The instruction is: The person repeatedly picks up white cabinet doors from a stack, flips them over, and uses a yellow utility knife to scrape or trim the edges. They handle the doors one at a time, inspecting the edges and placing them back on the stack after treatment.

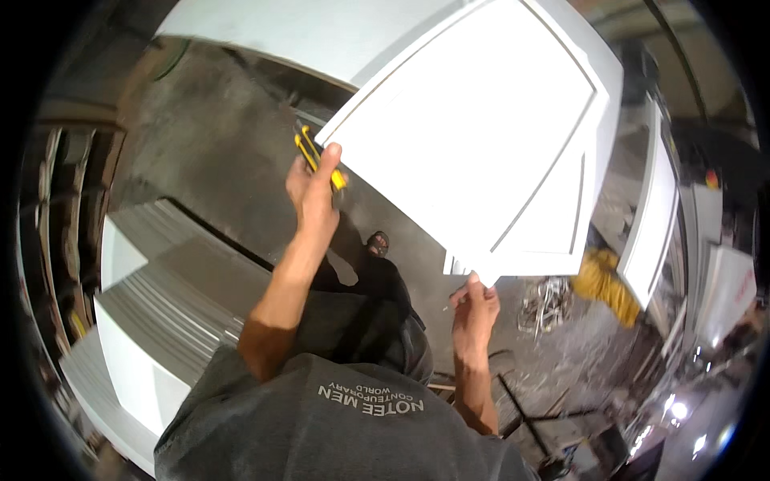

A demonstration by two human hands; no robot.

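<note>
- Head view, far left: stacked white panels [152,321] lie flat on a low surface, well apart from both hands and below them.
- Left hand [314,191] is raised, its grip closed around a yellow-and-black knife [318,156]. The thumb points up along the tool and touches the lower left edge of the door.
- That knife slants from upper left to lower right, roughly in line with the edge it rests against. I cannot tell whether a blade is out.
- White door [481,128], a framed cabinet panel with a recessed centre, is held up in the air in front of the person, tilted so one corner points down. It fills the upper middle of the picture, up and to the right of the left hand.
- A second white panel appears to sit just behind it; its edges show at the lower corner and right side.
- Right hand [475,309] is directly under that low corner, fingers pinched together on it, carrying the weight from below. The door rises straight up from this grip.
- Of the two, the right hand is the one bearing the door; the left only meets its edge, tool in hand.
- Further right, another white door [654,216] stands upright near a yellow cloth [605,280] on the concrete floor [208,160].
</note>
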